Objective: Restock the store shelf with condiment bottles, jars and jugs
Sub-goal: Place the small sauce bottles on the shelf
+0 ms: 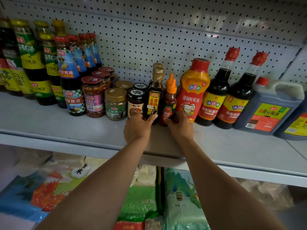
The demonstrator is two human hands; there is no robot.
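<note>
Reaching over the shelf's (49, 120) front edge, both arms stretch to mid-shelf; the left hand (138, 127) grasps the base of a dark sesame oil bottle (153, 101), thumb across its front; the right hand (180, 127) grips the foot of a red ketchup bottle (169, 103) just beside it; jars stand to their left, a squat oyster sauce bottle (192, 90) to their right.

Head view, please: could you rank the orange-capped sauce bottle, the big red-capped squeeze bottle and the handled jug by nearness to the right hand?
1. Orange-capped sauce bottle: gripped by the right hand.
2. Red-capped squeeze bottle: just to its right.
3. Handled jug: far right, past two dark bottles.
</note>
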